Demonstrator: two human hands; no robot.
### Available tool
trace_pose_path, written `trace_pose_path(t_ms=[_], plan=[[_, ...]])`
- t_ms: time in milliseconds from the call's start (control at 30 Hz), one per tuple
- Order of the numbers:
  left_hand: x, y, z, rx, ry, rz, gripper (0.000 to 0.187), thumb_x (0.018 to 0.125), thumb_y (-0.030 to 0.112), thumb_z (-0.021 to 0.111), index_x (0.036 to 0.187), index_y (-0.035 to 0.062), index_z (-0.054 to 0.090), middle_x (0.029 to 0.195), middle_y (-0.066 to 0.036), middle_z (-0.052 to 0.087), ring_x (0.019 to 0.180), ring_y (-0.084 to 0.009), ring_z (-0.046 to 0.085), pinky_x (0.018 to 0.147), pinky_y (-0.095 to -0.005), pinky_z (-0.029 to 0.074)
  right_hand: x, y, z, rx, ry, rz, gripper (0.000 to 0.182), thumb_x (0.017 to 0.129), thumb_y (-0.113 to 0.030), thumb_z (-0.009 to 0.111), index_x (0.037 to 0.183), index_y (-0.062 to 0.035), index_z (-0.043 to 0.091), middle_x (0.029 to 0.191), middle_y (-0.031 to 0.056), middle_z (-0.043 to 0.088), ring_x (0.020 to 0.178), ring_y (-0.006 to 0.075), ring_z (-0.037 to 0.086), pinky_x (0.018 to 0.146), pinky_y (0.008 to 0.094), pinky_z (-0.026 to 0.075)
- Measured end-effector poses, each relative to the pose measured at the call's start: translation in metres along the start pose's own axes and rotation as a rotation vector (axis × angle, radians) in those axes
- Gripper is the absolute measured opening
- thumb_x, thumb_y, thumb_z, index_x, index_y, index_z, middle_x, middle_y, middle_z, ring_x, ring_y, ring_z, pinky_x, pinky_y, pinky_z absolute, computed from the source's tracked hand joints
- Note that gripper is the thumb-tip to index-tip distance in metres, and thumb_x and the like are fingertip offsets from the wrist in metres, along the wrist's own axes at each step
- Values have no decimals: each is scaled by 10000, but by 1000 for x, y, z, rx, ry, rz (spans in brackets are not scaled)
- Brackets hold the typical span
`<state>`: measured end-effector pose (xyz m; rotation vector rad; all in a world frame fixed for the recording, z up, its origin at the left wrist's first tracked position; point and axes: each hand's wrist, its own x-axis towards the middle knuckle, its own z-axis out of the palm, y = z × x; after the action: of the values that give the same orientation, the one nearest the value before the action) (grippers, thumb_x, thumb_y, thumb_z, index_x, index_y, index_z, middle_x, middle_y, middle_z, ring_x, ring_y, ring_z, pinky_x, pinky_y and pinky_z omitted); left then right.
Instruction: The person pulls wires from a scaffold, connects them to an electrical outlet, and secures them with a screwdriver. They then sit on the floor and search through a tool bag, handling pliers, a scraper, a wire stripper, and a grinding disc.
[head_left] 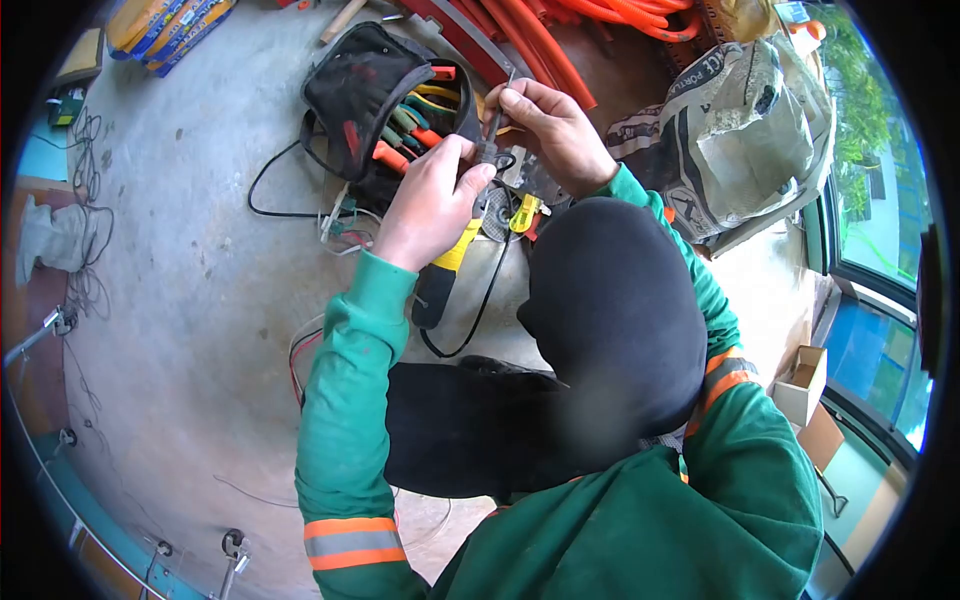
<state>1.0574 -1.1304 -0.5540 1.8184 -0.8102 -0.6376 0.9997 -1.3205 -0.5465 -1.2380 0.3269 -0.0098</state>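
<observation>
My right hand is closed, thumb and fingers pinching a thin dark rod that points up and away. Close beside it, my left hand is closed around a small dark grey piece at the rod's lower end; its exact kind is not clear. Under the left hand lies a yellow and black power tool with a black cord. A yellow tape measure lies just right of it. Beyond my left hand, a black tool bag stands open, showing several pliers with coloured handles.
Orange hoses and a red metal bar lie at the top. A cement bag stands at right near the window. Blue and yellow bags are at top left, loose cables at left. My bent knees are below my hands.
</observation>
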Motion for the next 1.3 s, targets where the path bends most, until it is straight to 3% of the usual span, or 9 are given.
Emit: trace_pose_path(t_ms=[167, 267, 567, 733, 867, 1067, 1133, 1167, 1300], plan=[[9, -4, -24, 519, 287, 102, 240, 809, 90, 707, 1044, 53, 669, 1209, -131, 572, 1113, -298, 554, 905, -377, 474, 12, 25, -46, -303, 325, -85, 263, 982, -262, 578, 1001, -4, 625, 831, 88, 672, 741, 165, 658, 705, 311, 541], [15, -13, -47, 869, 369, 135, 362, 773, 114, 746, 1129, 165, 708, 1412, -93, 445, 1328, -352, 362, 1082, -431, 351, 3, 39, -85, -975, 494, -300, 218, 959, -231, 610, 987, -15, 619, 800, 112, 677, 741, 160, 666, 688, 300, 522], [50, -49, -82, 730, 502, 13, 605, 827, -26, 574, 1403, 113, 450, 1315, -168, 499, 1137, -400, 556, 955, -462, 474, -58, 103, -114, -1034, 495, 74, 144, 867, -143, 704, 891, -25, 626, 793, 78, 697, 755, 85, 659, 682, 261, 503], [58, -36, -71, 660, 572, 158, 636, 764, -122, 444, 1382, 29, 466, 1296, -357, 466, 1213, -477, 472, 1024, -432, 412, -74, 106, -126, -1388, 233, 257, 134, 862, -148, 675, 874, -33, 608, 776, 104, 662, 753, 203, 638, 673, 346, 492], [68, -32, -83, 590, 539, 171, 575, 754, -128, 430, 1313, -26, 519, 1316, -332, 482, 1223, -462, 481, 1036, -415, 408, -52, 80, -120, -1693, -110, 308, 127, 857, -151, 653, 861, -39, 594, 763, 124, 634, 751, 297, 620, 665, 414, 484], [70, -15, -86, 420, 490, 182, 539, 723, -145, 398, 1231, -71, 561, 1289, -272, 528, 1219, -390, 513, 1062, -348, 372, 60, 35, -34, -1222, -403, -576, 122, 899, -119, 586, 913, 2, 571, 830, 194, 580, 787, 404, 590, 695, 467, 477], [68, -14, -84, 493, 533, 181, 535, 717, -151, 392, 1220, -78, 559, 1274, -253, 538, 1207, -372, 522, 1061, -338, 368, 112, 54, -7, -1194, -309, -617, 130, 917, -92, 543, 979, 13, 587, 910, 201, 599, 874, 388, 603, 753, 457, 488], [66, -15, -81, 537, 559, 175, 532, 714, -154, 391, 1214, -81, 557, 1266, -244, 542, 1199, -363, 527, 1059, -334, 369, 146, 76, 3, -1170, -153, -944, 197, 910, -153, 561, 984, 27, 584, 875, 224, 623, 800, 390, 631, 716, 456, 513], [69, -20, -87, 487, 497, 251, 519, 708, -155, 413, 1203, -87, 550, 1194, -207, 562, 1126, -324, 550, 1019, -315, 389, 238, 117, 11, -1504, -239, -99, 476, 881, -302, 484, 1212, 35, 546, 1199, 272, 597, 1108, 402, 584, 955, 448, 470]])
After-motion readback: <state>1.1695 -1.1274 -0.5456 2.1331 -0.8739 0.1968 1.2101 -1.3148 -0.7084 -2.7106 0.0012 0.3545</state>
